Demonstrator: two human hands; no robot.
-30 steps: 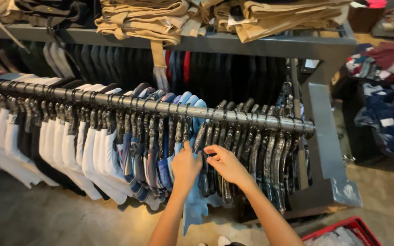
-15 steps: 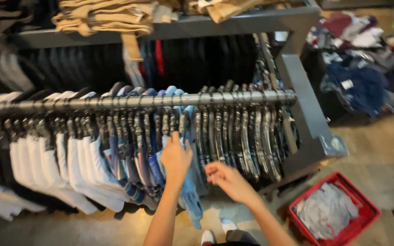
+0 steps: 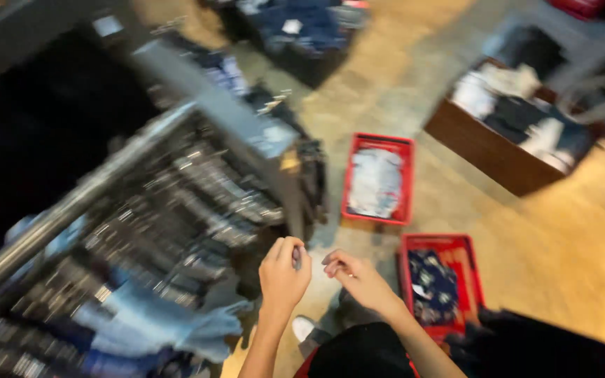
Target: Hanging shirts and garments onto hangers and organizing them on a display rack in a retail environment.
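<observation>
The person's left hand [image 3: 283, 274] is curled closed, and its grip pinches a small grey thing [image 3: 296, 257] between thumb and fingers; blur hides what that thing is. It sits at the top of the fist, low in the middle of the view, above the floor and just right of the clothes rail. The right hand [image 3: 358, 277] is close beside it, not touching it, with fingers bent loosely inward; whether its grip holds anything cannot be told. Both forearms rise from the bottom edge, over a dark garment the person wears. To the left, a metal clothes rail [image 3: 71, 206] runs slantwise, hung thick with dark garments on hangers, and a light blue garment [image 3: 169, 325] droops from its lower end near the left forearm. Just right of the right hand, a red crate [image 3: 473, 266] stands on the floor with dark patterned cloth in it. A second red crate [image 3: 348, 175] holding pale folded cloth lies farther up, beside the end of the rack. Well apart at the upper right, a brown wooden box [image 3: 484, 150] holds white and dark clothes. The tan floor [image 3: 568, 245] spreads between them.
</observation>
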